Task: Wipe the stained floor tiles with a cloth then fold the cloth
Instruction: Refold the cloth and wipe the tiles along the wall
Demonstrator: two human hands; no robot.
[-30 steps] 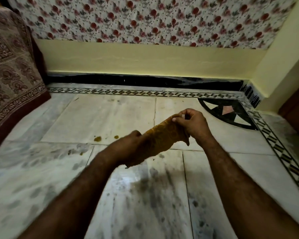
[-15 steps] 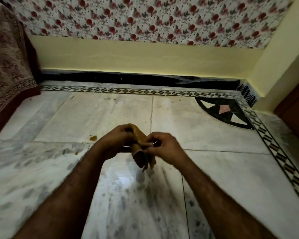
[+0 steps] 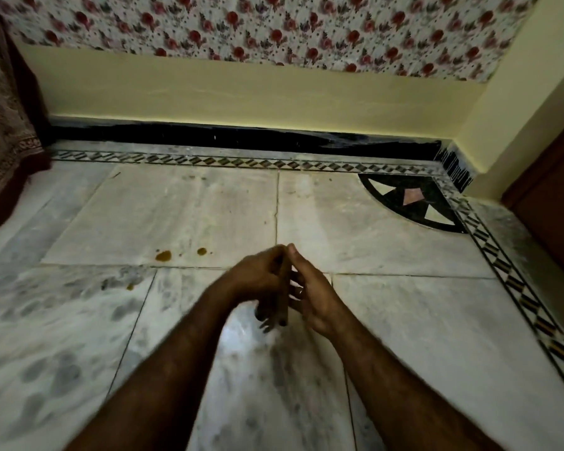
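My left hand (image 3: 258,278) and my right hand (image 3: 313,297) are pressed close together above the marble floor tiles (image 3: 404,320). Between the palms sits the brown cloth (image 3: 281,304), folded small and thin; only its dark edge shows, hanging down a little below the fingers. Both hands grip it. Yellow-brown stains lie on the tile to the left of my hands: a larger drop (image 3: 163,255), a smaller one (image 3: 202,251), and a tiny spot (image 3: 130,287) lower left.
A patterned bedspread (image 3: 4,151) hangs at the far left. A black skirting (image 3: 241,138) and yellow wall run along the back, and a dark inlaid corner motif (image 3: 414,203) lies at the right. A brown door (image 3: 551,203) stands at the right edge.
The cloth was stretched out between my hands a second ago, then bunched, and is now pressed flat between the palms. My hands have come together and the view has shifted slightly.
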